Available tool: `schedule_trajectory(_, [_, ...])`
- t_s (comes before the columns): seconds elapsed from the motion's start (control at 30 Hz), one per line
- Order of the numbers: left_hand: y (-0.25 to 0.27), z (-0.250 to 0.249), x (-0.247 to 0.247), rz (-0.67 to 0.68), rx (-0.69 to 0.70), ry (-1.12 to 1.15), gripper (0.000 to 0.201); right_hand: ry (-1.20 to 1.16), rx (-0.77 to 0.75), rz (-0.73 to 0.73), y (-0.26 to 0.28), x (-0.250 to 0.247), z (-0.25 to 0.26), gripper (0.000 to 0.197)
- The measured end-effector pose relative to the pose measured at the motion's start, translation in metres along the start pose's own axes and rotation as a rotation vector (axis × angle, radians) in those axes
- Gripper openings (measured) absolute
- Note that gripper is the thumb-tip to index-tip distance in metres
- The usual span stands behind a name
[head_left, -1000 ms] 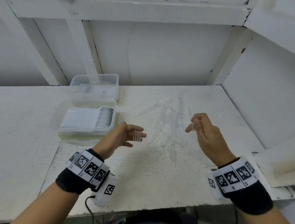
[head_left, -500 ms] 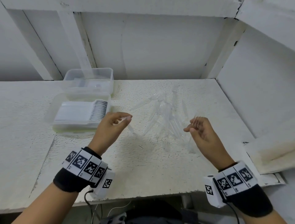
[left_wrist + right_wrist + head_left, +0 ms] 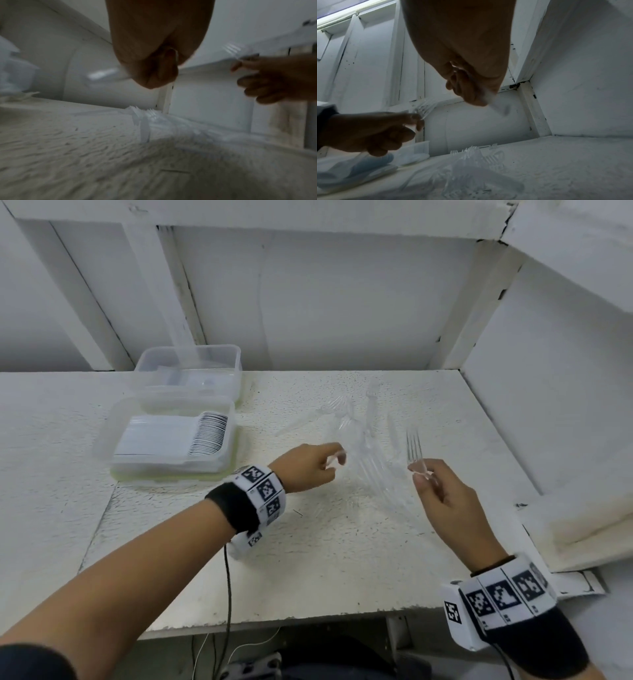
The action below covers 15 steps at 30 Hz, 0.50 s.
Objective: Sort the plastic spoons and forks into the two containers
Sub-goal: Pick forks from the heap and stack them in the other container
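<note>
Pinching a clear fork [image 3: 415, 448] tines-up, the right hand [image 3: 442, 494] is hovering over the loose cutlery pile [image 3: 363, 446]; left hand [image 3: 308, 467] is gripping another clear piece, containers [image 3: 178, 436] sitting left.

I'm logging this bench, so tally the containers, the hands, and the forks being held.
Containers: 2, near container and far container.
Hands: 2, left hand and right hand.
Held forks: 2, left fork and right fork.
Total: 6. The loose pile is too clear and tangled to count.
</note>
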<state>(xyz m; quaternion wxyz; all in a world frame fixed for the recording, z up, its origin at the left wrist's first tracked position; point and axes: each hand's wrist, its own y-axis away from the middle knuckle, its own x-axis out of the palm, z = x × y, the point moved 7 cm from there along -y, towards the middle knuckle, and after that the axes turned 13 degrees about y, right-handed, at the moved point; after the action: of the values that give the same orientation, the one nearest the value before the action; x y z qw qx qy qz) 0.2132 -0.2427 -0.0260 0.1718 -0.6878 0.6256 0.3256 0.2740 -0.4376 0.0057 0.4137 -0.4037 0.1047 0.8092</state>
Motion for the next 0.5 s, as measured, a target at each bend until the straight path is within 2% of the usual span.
schedule_trajectory(0.1, [-0.011,0.008,0.017,0.208,-0.02,-0.386,0.044,0.061,0.001,0.033,0.005,0.001,-0.008,0.009])
schedule_trajectory(0.2, [-0.015,0.013,0.025,0.258,0.012,-0.602,0.04,0.119,-0.024,0.061,0.008,0.0,-0.012,0.013])
schedule_trajectory(0.3, [-0.011,0.006,0.018,0.187,0.07,-0.55,0.029,0.159,-0.041,0.095,0.006,0.0,-0.015,0.016])
schedule_trajectory(0.4, [0.007,0.005,0.004,0.035,0.12,-0.431,0.03,0.266,-0.029,0.125,-0.003,0.003,-0.019,0.012])
schedule_trajectory(0.5, [0.036,0.009,-0.014,-0.156,0.207,-0.228,0.032,0.433,-0.098,0.169,-0.023,0.014,-0.012,0.022])
